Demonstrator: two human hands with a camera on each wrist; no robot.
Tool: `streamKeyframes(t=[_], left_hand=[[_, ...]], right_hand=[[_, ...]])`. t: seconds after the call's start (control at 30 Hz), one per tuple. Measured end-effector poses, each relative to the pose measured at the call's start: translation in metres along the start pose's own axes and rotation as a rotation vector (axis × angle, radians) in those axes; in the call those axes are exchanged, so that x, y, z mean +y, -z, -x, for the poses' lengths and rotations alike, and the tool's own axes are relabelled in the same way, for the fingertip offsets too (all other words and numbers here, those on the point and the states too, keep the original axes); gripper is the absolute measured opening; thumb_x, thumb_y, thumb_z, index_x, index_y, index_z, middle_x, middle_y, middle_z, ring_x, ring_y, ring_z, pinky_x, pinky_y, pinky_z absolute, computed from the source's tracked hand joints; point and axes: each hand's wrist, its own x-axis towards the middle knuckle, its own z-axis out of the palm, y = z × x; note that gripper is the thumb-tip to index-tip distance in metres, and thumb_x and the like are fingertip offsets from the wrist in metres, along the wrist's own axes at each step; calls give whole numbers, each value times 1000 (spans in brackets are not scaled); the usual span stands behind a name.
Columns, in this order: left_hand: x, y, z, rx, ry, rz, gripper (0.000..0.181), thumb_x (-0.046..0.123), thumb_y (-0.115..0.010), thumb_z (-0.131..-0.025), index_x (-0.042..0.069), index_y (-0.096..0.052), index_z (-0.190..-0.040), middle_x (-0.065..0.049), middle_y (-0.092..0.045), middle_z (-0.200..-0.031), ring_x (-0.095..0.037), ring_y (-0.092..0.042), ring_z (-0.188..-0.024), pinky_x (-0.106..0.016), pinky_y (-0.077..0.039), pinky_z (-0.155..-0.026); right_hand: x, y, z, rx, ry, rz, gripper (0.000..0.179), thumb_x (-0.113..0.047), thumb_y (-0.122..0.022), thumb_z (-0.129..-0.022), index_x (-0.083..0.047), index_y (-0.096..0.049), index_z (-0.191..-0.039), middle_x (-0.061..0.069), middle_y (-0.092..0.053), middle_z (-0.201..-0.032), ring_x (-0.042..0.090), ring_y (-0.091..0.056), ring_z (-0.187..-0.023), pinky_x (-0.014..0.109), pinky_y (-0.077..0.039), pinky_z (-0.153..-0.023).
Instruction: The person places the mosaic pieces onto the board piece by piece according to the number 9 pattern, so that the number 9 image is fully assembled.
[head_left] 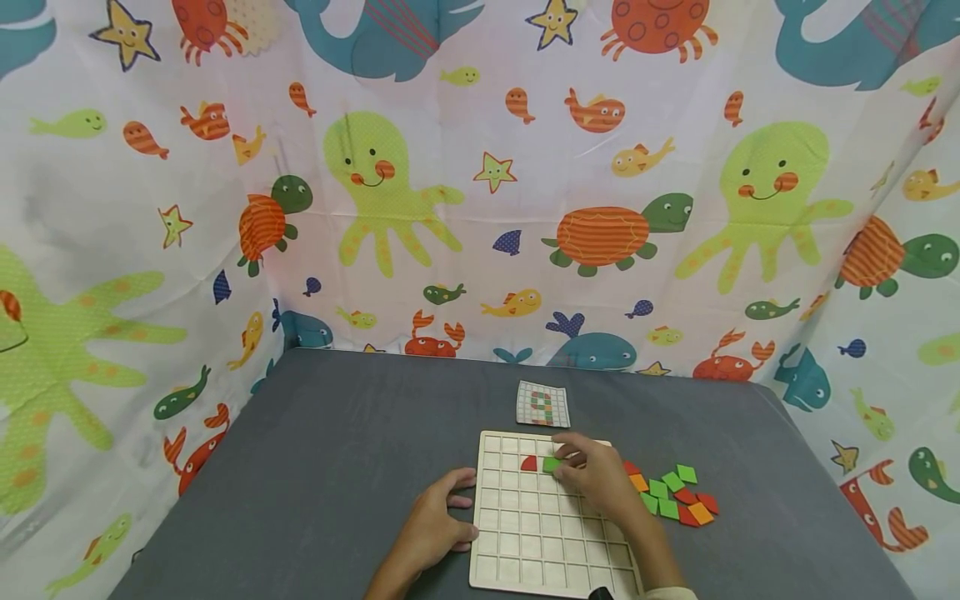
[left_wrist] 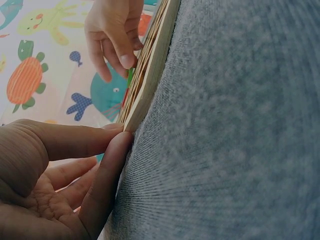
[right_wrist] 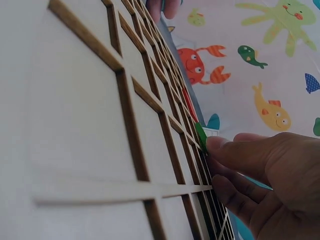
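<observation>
A light wooden grid board [head_left: 517,523] with square cells lies on the table. My left hand [head_left: 432,521] is at its left side; in the left wrist view, thumb and finger pinch the board's edge [left_wrist: 150,92]. Over the upper rows, my right hand [head_left: 597,479] holds a green square tile [head_left: 551,465] by its edge. The tile is tilted against the grid in the right wrist view, fingertips [right_wrist: 216,145] at its near end. Just left of it, a red rounded piece [head_left: 529,463] sits in a cell of the same row.
Several loose green, red and orange tiles [head_left: 670,483] lie right of the board, partly behind my right hand. Beyond the board is a small card [head_left: 543,404] with a coloured grid pattern. A sea-animal curtain [head_left: 480,200] stands behind the grey table [head_left: 360,433].
</observation>
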Motion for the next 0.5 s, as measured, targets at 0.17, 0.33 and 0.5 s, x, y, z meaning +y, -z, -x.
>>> streamKeyframes(t=[0.17, 0.33, 0.5], left_hand=[[0, 0, 0, 0, 2, 5, 83, -21, -80, -71, 5, -59, -147, -17, -61, -145, -34, -64, -119, -38, -64, -59], [0, 0, 1, 0, 2, 5, 83, -22, -79, -71, 5, -59, -147, -17, -61, -145, -34, -64, -119, -38, -64, -59], [0, 0, 1, 3, -1, 1, 83, -22, -80, -71, 5, -59, -147, -17, -62, -145, -34, -65, -118, -38, -64, -59]], right_hand=[[-1, -2, 0, 7, 7, -2, 47, 5, -82, -88, -15, -74, -129, 3, -76, -106, 21, -75, -94, 41, -64, -84], [-2, -3, 0, 14, 12, 1, 48, 5, -83, -86, -14, -74, -129, 2, -76, -106, 19, -76, -94, 40, -64, -85], [-1, -3, 0, 1, 44, 2, 49, 6, -82, -86, -13, -73, -130, 2, -78, -106, 17, -75, -93, 39, -64, -86]])
